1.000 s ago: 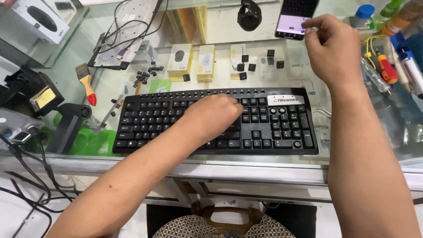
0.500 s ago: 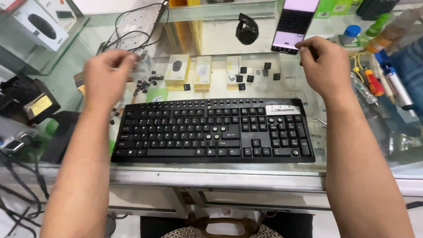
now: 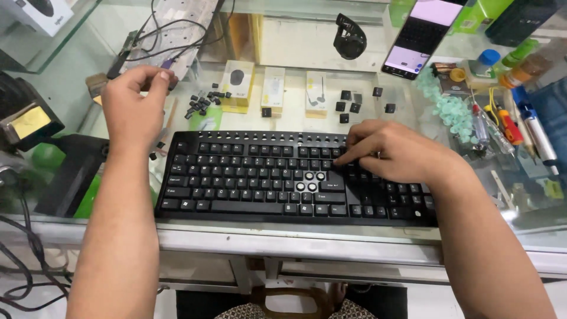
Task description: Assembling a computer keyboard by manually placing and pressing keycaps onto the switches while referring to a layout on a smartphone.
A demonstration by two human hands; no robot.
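Right hand [image 3: 396, 155] is down on the black full-size plastic keyboard [image 3: 295, 177] now, a big swing from half a second back, when it was up at the far edge of the glass by the propped smartphone with the lit screen [image 3: 418, 35]. Its fingers are curled and close together, tips pressing on the keys just right of a patch of bare white round key sockets [image 3: 310, 181] where several caps are missing; whether a cap is pinched under those fingertips, I cannot tell. The keyboard itself lies square across the near edge of the glass-topped counter [image 3: 77, 88], right in front of the person, where it lay half a second ago. Left hand [image 3: 133, 109] has barely shifted: it hovers past the keyboard's top-left corner, fingers folded in loosely, thumb tucked against the forefinger, near the scatter of loose black keycaps [image 3: 204, 103] on the glass; nothing visible in its grip. More loose black caps [image 3: 354, 106] sit apart beyond the keyboard's far edge, in front of three small yellow-and-clear retail boxes [image 3: 274, 91]. My read: with the right hand moved onto the gap in the keys, the work has gone from fetching at the back of the counter to the open sockets themselves, and those sockets are not yet filled.
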